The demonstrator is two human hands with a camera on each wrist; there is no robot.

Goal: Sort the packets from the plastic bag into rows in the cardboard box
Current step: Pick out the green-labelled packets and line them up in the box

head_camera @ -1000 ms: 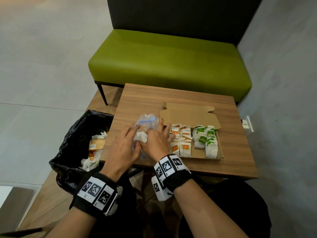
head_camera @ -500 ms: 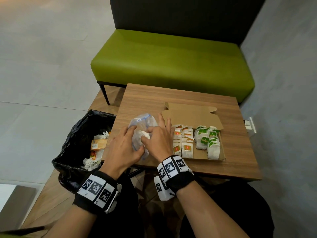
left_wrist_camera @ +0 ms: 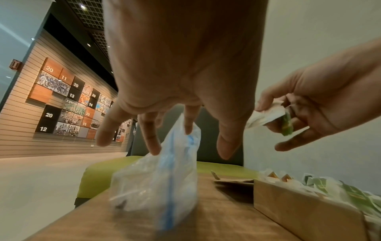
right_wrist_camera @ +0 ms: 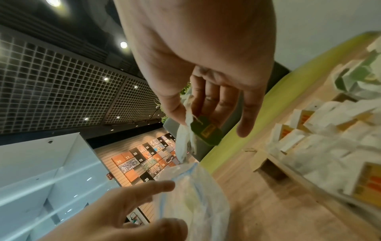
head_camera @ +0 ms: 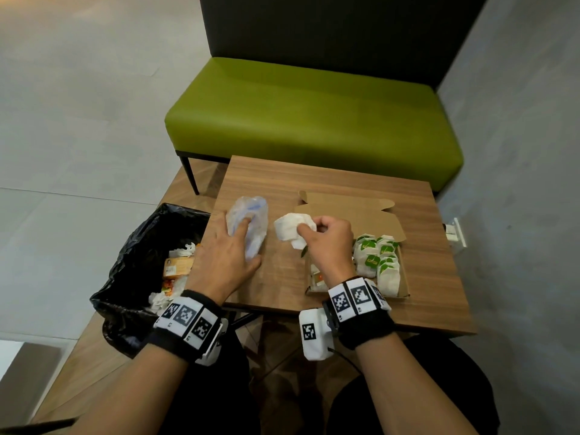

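The left hand (head_camera: 226, 255) rests spread fingers on the plastic bag (head_camera: 248, 224), probably pinning it to the table (head_camera: 282, 277). The right hand (head_camera: 326, 243) pinches a green-tagged packet (head_camera: 293, 230) left of the cardboard box (head_camera: 405, 287), likely bound for the green row (head_camera: 378, 255). The right wrist hides most of the orange row; the bag's contents are unclear.

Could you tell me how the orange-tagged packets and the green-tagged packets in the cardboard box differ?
The orange-tagged packets fill the left side of the cardboard box; the green-tagged packets fill the right.
The orange-tagged packets are mostly hidden behind the right hand in the head view; the green-tagged packets show fully.
The packet the right hand pinches carries a green tag, not an orange one.
Both kinds are white paper pouches, packed in rows.
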